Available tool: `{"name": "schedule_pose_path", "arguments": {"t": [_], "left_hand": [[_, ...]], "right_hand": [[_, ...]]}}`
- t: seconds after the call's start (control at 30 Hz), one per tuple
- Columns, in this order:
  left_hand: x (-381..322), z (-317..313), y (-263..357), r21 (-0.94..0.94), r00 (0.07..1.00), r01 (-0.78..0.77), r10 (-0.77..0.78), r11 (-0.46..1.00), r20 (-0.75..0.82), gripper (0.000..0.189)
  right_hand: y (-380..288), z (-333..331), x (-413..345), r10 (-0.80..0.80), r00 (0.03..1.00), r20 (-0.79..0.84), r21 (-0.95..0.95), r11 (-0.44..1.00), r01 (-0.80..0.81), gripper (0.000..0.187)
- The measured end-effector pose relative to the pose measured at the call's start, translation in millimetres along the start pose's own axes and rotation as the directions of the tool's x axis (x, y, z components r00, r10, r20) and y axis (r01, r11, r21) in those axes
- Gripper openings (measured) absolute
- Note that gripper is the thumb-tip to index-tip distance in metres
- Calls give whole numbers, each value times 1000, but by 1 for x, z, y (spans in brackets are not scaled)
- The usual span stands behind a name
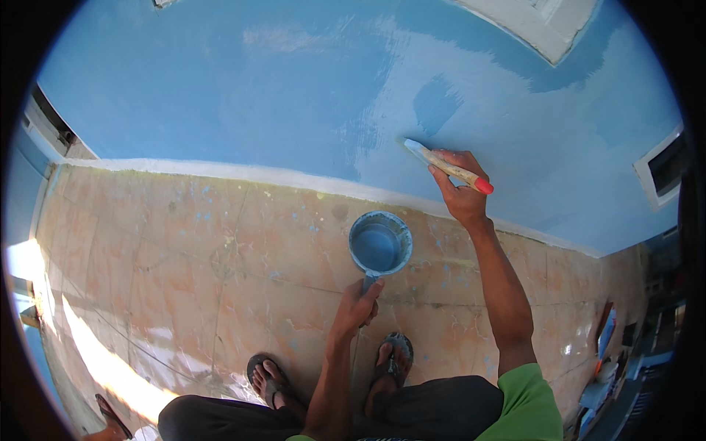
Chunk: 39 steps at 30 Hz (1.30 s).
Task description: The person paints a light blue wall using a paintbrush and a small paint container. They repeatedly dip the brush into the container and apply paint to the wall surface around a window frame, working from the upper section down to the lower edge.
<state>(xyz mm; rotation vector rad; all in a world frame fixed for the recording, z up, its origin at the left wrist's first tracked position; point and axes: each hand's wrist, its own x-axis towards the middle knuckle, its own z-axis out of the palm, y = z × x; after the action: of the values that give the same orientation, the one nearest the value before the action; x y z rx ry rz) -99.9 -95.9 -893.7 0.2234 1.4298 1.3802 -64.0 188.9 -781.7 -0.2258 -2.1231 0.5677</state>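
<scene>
My right hand (463, 179) grips a paintbrush (441, 162) with a worn wooden handle and a red end. Its bristle end touches the blue wall (248, 110). Around the brush a paler blue coat covers part of the wall, and a darker patch (437, 105) shows just above. Below and to the left, my left hand (358, 308) is closed around the handle of a blue plastic dipper (380, 242). Blue paint (376, 246) lies inside it, and dried paint coats its rim. The dipper is held above the floor, apart from the wall.
A white band (220, 168) runs along the wall's foot. The tiled floor (165, 264) bears paint spots. White frames (543, 27) (656, 168) sit at upper right and far right. Another person's sandalled foot (113, 419) is at lower left. Several items, partly dark, lie at lower right.
</scene>
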Motion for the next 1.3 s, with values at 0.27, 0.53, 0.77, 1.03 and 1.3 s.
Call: {"name": "schedule_pose_path", "arguments": {"t": [0.27,0.53,0.77,1.03,1.3], "left_hand": [[2,-1,-5,20,1000,14,-14,1000,-15,42],[2,0,-7,22,1000,9,-9,1000,6,40],[3,-2,-9,25,999,40,-40,999,5,40],[3,-3,-13,17,999,15,-15,1000,40,42],[-4,-10,-9,39,1000,1,-2,999,26,41]], "right_hand": [[-47,-18,84,-89,905,-415,71,989,130,31],[-20,21,54,-94,995,-36,82,992,97,25],[-71,19,93,-35,791,-610,265,932,246,27],[-61,34,101,-86,824,-560,91,982,165,30],[-64,18,86,-550,650,-524,-539,805,247,35]]}}
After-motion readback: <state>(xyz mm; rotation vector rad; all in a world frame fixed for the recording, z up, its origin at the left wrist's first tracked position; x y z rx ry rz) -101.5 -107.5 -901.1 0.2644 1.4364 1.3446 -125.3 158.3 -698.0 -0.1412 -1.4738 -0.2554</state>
